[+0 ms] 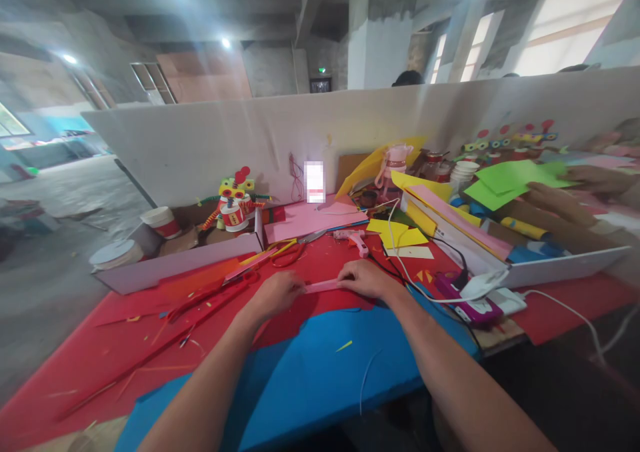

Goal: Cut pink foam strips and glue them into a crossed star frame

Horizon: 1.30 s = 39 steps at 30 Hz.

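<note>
Left hand (279, 291) and right hand (367, 280) out in front, low over the bench (503, 333); a narrow pink strip (321, 286) spans the gap between them; left fingers closed on its left end, right fingers pinching its right end; strip roughly level, above red paper (327, 255); blue paper (345, 352) spread nearer the body, under the forearms.

Just beyond the right hand, a pink glue gun (354, 241) on the red; scissors (290, 247) beyond the left hand, blades pointing toward a pink sheet (315, 217); yellow paper (403, 234) right of the glue gun; purple power strip (465, 300) farther right, white plug and cables on it.

Left, a shallow box (185, 262) with a paper cup (163, 222) in it; a cup figure (235, 212) stands at its far right; right, a larger box (570, 267) with coloured tubes inside; over it, a co-worker's hand (563, 207) at green paper (505, 180); white partition (210, 142) behind everything.
</note>
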Each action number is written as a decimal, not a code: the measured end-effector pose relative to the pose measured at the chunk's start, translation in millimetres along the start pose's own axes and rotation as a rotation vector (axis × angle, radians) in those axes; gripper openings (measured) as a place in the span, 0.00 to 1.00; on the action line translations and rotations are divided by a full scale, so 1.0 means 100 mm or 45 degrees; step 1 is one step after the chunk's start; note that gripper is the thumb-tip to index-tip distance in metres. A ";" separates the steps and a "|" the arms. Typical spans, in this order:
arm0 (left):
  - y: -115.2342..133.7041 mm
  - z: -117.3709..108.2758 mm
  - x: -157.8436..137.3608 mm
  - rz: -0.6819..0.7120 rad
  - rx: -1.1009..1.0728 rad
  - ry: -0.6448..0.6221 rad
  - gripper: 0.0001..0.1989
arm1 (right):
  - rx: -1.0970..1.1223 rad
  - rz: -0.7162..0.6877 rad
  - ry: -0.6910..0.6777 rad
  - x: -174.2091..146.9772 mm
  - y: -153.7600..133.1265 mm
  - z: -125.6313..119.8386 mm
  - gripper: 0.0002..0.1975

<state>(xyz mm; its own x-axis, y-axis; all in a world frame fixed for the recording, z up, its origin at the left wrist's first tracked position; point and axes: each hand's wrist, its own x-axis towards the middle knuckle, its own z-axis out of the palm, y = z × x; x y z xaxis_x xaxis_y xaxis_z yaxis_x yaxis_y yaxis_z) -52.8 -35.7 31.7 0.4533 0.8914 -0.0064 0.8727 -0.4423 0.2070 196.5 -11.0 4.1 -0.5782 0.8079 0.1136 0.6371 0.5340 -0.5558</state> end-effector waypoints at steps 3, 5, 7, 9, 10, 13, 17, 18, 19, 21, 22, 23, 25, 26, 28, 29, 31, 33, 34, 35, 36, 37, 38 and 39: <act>0.12 -0.01 -0.01 -0.117 0.179 -0.086 0.15 | -0.200 0.121 0.042 0.02 -0.10 0.01 0.07; 0.21 0.00 -0.02 -0.165 0.300 -0.063 0.14 | -0.353 0.147 0.067 0.03 -0.18 0.02 0.07; 0.26 0.01 -0.03 -0.089 0.320 -0.044 0.13 | -0.426 0.112 0.070 0.04 -0.24 0.04 0.07; 0.26 0.02 -0.04 0.032 0.259 -0.049 0.12 | -0.403 0.050 0.053 0.04 -0.25 0.06 0.06; 0.25 0.02 -0.04 0.077 0.224 -0.058 0.12 | -0.369 0.021 0.042 0.03 -0.25 0.06 0.06; 0.19 0.02 -0.03 0.121 0.163 -0.061 0.12 | -0.260 0.007 0.017 0.02 -0.19 0.04 0.07; 0.19 0.04 0.00 -0.018 0.169 -0.037 0.15 | -0.242 0.069 0.010 0.03 -0.19 -0.01 0.09; 0.21 0.05 0.01 -0.069 0.187 -0.023 0.15 | -0.273 0.100 0.004 0.04 -0.21 -0.02 0.09; 0.23 0.06 0.02 -0.114 0.213 -0.007 0.15 | -0.315 0.139 -0.004 0.06 -0.24 -0.02 0.09; 0.29 0.10 0.03 -0.179 0.282 0.038 0.14 | -0.413 0.231 -0.021 0.10 -0.31 -0.01 0.09; 0.32 0.11 0.03 -0.191 0.317 0.059 0.14 | -0.463 0.267 -0.027 0.12 -0.34 0.00 0.09; 0.34 0.13 0.04 -0.191 0.348 0.073 0.14 | -0.508 0.286 -0.033 0.14 -0.36 0.02 0.09; 0.36 0.16 0.04 -0.171 0.393 0.082 0.13 | -0.571 0.287 -0.033 0.17 -0.38 0.06 0.10; 0.37 0.17 0.05 -0.158 0.406 0.077 0.13 | -0.588 0.277 -0.030 0.18 -0.38 0.09 0.10; 0.37 0.18 0.05 -0.148 0.421 0.060 0.13 | -0.605 0.264 -0.025 0.19 -0.37 0.12 0.10; 0.37 0.18 0.05 -0.154 0.426 0.052 0.14 | -0.611 0.265 -0.021 0.19 -0.36 0.13 0.10; 0.37 0.17 0.06 -0.166 0.430 0.039 0.14 | -0.618 0.265 -0.015 0.19 -0.36 0.15 0.09; 0.38 0.16 0.06 -0.171 0.421 0.033 0.14 | -0.624 0.260 -0.005 0.18 -0.37 0.15 0.09; 0.38 0.16 0.06 -0.173 0.413 0.034 0.15 | -0.632 0.256 -0.002 0.18 -0.38 0.15 0.09; 0.39 0.15 0.06 -0.174 0.404 0.034 0.15 | -0.643 0.251 -0.003 0.18 -0.40 0.15 0.09; 0.39 0.16 0.07 -0.173 0.398 0.033 0.15 | -0.656 0.248 -0.005 0.17 -0.41 0.14 0.10; 0.39 0.16 0.07 -0.171 0.394 0.031 0.15 | -0.664 0.246 -0.008 0.17 -0.43 0.14 0.10; 0.38 0.16 0.07 -0.167 0.392 0.031 0.15 | -0.666 0.246 -0.013 0.16 -0.44 0.14 0.10; 0.38 0.17 0.07 -0.161 0.392 0.030 0.15 | -0.663 0.249 -0.019 0.16 -0.45 0.13 0.10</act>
<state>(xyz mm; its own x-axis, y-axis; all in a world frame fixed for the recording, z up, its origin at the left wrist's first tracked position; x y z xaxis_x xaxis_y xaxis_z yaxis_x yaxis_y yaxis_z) -13.6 -47.4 22.6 0.3368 0.9415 0.0101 0.9373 -0.3342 -0.0990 151.7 -25.2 19.8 -0.4286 0.9028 0.0351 0.8989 0.4300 -0.0842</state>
